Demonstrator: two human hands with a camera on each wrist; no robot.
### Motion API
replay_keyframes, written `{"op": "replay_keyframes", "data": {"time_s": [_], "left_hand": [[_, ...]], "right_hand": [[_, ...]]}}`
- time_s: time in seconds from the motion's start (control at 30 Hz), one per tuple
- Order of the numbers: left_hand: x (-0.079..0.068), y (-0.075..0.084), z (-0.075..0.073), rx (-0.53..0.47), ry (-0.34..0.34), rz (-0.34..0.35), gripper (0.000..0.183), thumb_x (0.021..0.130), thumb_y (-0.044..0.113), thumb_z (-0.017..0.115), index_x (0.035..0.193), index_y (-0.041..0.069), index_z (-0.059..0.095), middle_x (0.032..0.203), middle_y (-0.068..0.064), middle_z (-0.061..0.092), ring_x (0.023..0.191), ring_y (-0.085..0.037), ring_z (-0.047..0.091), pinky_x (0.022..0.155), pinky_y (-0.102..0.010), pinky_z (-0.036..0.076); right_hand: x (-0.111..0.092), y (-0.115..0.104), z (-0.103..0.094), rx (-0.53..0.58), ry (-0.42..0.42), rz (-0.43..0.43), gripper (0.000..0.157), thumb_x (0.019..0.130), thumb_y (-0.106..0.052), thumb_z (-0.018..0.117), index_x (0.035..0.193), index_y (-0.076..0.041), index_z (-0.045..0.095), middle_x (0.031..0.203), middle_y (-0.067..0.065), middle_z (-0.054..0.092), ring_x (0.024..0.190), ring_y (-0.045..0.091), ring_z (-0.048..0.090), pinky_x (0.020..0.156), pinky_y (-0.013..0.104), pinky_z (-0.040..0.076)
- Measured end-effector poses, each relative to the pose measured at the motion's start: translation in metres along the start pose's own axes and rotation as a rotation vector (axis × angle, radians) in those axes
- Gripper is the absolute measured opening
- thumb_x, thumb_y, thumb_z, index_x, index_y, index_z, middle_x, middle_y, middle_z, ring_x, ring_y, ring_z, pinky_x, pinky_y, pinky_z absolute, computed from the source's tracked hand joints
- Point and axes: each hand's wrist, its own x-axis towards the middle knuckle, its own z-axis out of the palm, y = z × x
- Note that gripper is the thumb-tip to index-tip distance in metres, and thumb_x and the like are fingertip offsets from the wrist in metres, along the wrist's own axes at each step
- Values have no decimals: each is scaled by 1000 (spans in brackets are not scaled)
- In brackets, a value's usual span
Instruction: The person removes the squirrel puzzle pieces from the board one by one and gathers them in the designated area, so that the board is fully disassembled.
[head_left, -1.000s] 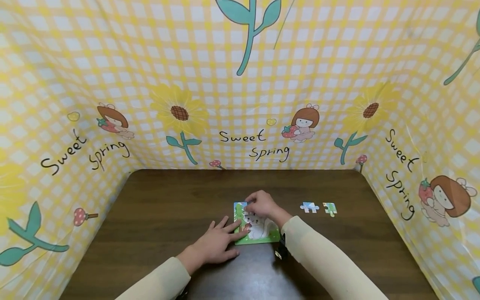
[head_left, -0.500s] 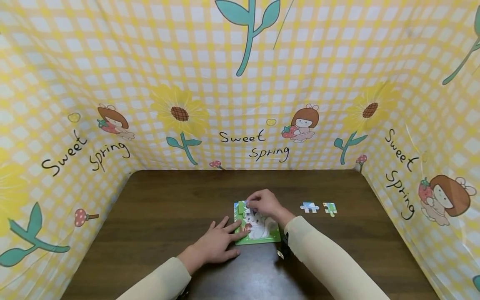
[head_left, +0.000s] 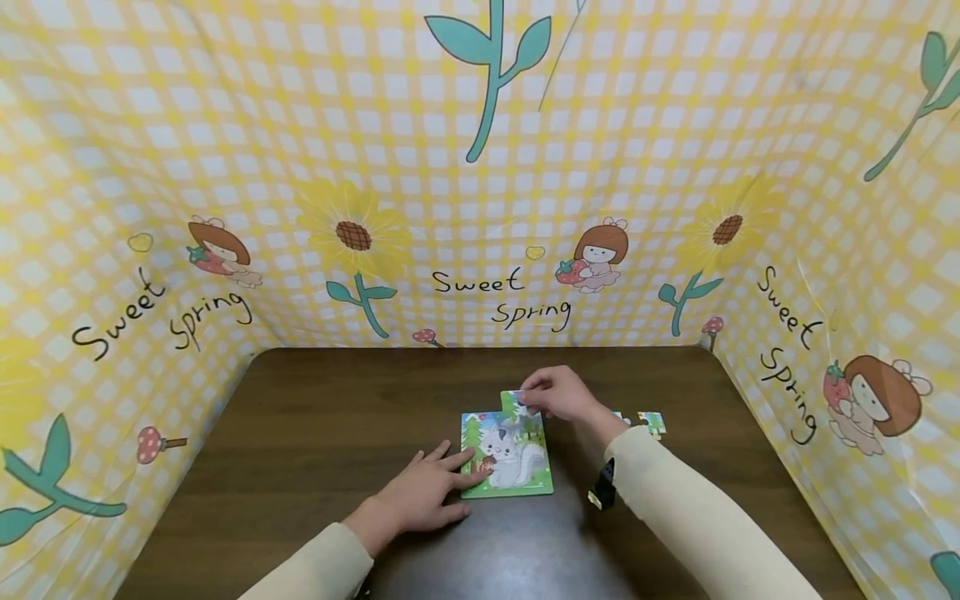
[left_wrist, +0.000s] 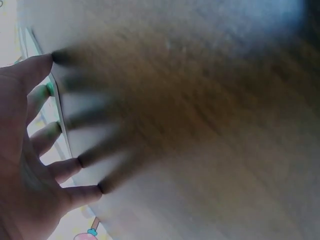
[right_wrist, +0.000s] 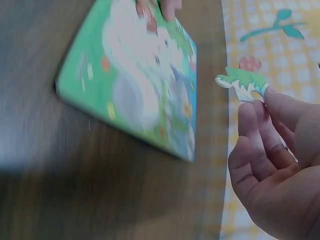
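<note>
A green-and-white jigsaw piece (right_wrist: 245,82) is pinched between the thumb and fingers of my right hand (head_left: 562,393), raised over the far edge of the puzzle board. In the head view this jigsaw piece (head_left: 514,404) overlaps the board's top. The board (head_left: 517,475) shows a white bushy-tailed animal on green and lies flat on the table. My left hand (head_left: 416,492) rests spread at the board's left side, two fingertips on the picture. In the left wrist view its fingers (left_wrist: 82,194) are extended.
To the right, a loose jigsaw piece (head_left: 651,422) lies on the brown table (head_left: 337,417); another beside it is partly hidden by my right forearm. A yellow checked cloth (head_left: 480,208) encloses the table's back and sides.
My right hand has lifted the jigsaw piece off the board's upper area and moved rightward and away. The left hand keeps its place. The head view has shifted slightly.
</note>
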Motion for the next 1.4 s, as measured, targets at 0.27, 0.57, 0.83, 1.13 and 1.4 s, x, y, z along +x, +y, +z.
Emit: {"op": "replay_keyframes", "data": {"time_s": [0.27, 0.57, 0.83, 1.13, 1.4], "left_hand": [[-5, 1, -6, -6, -16, 2, 57, 101, 49, 61, 154, 46, 42, 167, -4, 34, 151, -49, 27, 108, -76, 31], [-8, 4, -8, -17, -15, 1, 55, 101, 47, 61, 153, 43, 46, 168, -2, 32, 153, -47, 25, 110, -75, 29], [-8, 6, -8, -1, -19, -2, 54, 101, 47, 62, 153, 43, 47, 168, -3, 33, 152, -48, 27, 110, -75, 31], [-6, 4, -6, -7, -14, 7, 54, 101, 48, 60, 153, 43, 46, 168, -3, 33, 152, -49, 26, 109, -76, 31], [-5, 5, -7, -8, -28, -11, 55, 101, 49, 60, 154, 46, 43, 168, -2, 32, 153, -48, 25, 111, -75, 29]], "right_hand": [[-6, 15, -36, -6, 58, 102, 16, 97, -23, 74, 104, -9, 77, 93, 8, 76, 88, 28, 75, 81, 51, 58], [-14, 39, -55, -48, 65, 144, 17, 98, -17, 71, 106, -3, 76, 89, 12, 75, 79, 22, 74, 74, 46, 58], [-16, 55, -52, -138, 68, 182, 14, 96, -18, 73, 100, -5, 77, 85, 9, 75, 73, 24, 71, 59, 36, 53], [-12, 62, -51, -255, 116, 218, 13, 95, -17, 72, 92, -7, 81, 82, 5, 75, 68, 19, 69, 55, 34, 50], [-12, 59, -49, -330, 129, 218, 15, 92, -19, 76, 87, -7, 83, 74, 8, 74, 59, 17, 59, 53, 31, 48]]}}
